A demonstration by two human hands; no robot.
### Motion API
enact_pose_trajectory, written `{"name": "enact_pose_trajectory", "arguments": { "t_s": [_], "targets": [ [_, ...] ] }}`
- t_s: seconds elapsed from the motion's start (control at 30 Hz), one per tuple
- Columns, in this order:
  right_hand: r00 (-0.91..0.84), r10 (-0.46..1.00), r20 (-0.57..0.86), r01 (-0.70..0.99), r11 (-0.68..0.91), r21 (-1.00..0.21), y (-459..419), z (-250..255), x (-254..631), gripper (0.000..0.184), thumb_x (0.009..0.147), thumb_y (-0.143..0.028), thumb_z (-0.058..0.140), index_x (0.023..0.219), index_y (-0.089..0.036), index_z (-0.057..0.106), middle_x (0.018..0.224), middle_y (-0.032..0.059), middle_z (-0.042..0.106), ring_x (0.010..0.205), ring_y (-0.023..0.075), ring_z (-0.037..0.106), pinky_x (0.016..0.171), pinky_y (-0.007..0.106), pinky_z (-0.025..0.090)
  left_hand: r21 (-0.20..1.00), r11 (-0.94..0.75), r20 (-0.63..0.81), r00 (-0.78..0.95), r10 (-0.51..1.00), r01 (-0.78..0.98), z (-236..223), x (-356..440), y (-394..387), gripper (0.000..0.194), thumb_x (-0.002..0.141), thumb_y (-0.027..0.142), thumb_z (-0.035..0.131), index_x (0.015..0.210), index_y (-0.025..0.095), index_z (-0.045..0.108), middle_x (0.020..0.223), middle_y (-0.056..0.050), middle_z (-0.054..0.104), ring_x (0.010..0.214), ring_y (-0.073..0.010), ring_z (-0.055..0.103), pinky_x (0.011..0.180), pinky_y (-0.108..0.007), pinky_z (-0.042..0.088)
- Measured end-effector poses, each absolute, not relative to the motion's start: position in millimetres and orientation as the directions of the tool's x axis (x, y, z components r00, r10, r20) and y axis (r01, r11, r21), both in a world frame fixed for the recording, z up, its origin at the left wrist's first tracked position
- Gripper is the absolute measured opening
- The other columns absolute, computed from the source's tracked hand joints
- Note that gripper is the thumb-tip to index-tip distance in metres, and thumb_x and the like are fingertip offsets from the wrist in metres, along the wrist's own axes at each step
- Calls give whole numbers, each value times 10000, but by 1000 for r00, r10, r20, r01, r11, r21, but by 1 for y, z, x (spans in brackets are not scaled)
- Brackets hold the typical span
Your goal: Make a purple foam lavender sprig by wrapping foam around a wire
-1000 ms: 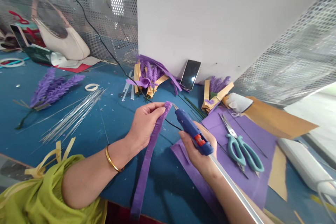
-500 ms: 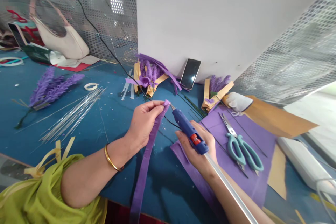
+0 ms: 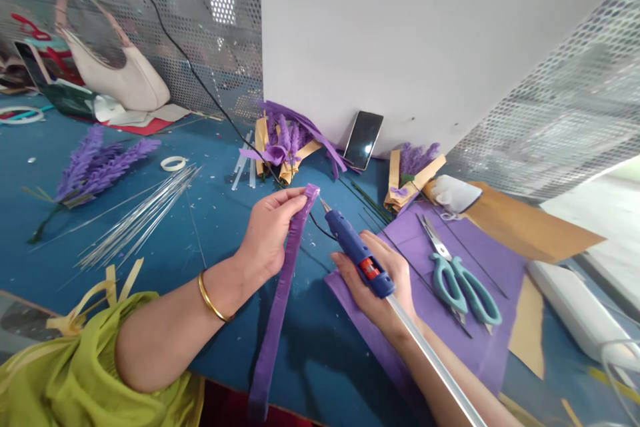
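Observation:
Pinched between the thumb and fingers of my left hand is the upper end of a long purple paper strip. The strip hangs down toward the table's front edge. My right hand is wrapped around a blue hot glue gun, with a long clear glue stick sticking out of its back. The gun's metal nozzle points up and left, just right of the strip's top end, which looks shiny there. Under my right forearm lies a large purple paper sheet.
Teal-handled scissors lie on the purple sheet. At the back are small wrapped lavender bunches and a leaning phone. To the left are metal wires, loose lavender and a handbag. A black cord crosses the back.
My left hand and the strip's top end have shifted slightly left. The glue gun's nozzle has moved a little left too and shows a small gap from the strip.

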State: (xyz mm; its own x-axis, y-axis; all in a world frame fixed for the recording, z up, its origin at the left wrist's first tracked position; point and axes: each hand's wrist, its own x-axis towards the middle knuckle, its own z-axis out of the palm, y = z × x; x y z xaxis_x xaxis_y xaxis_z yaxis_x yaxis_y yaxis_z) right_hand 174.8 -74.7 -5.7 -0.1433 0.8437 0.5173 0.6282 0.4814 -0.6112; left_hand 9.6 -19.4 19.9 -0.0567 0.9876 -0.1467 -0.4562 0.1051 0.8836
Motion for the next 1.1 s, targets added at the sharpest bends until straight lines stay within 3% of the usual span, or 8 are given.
{"name": "enact_pose_trajectory", "arguments": {
  "t_s": [0.47,0.9,1.0,1.1],
  "targets": [
    [-161,856,491,602,479,-639,-75,-7,173,383,891,-332,626,652,-222,348,642,-51,365,532,94,368,526,268,297,880,110,-130,-13,991,-462,19,11,-21,139,689,203,776,826,181,780,786,-16,730,721,-102,612,732,-233,466],
    [-233,868,439,603,483,-635,-77,-4,172,380,864,-329,640,650,-221,346,645,-43,375,548,101,361,529,273,284,852,142,-177,-22,984,-503,24,8,-17,180,682,202,783,853,144,779,695,8,667,595,-67,523,592,-203,399],
    [-157,913,377,534,400,-745,-77,-6,171,379,834,-377,682,634,-210,407,628,-42,399,550,99,377,521,267,296,846,151,-199,-42,979,-511,26,5,-16,172,683,202,781,848,151,777,681,13,659,579,-64,518,560,-196,390],
    [16,991,131,281,121,-952,-72,-11,170,367,816,-512,686,685,-188,576,580,-24,495,522,111,438,476,258,331,844,117,-203,-110,973,-524,30,2,-14,122,685,202,767,803,169,766,648,21,646,553,-69,513,536,-201,393]
  ]
}}
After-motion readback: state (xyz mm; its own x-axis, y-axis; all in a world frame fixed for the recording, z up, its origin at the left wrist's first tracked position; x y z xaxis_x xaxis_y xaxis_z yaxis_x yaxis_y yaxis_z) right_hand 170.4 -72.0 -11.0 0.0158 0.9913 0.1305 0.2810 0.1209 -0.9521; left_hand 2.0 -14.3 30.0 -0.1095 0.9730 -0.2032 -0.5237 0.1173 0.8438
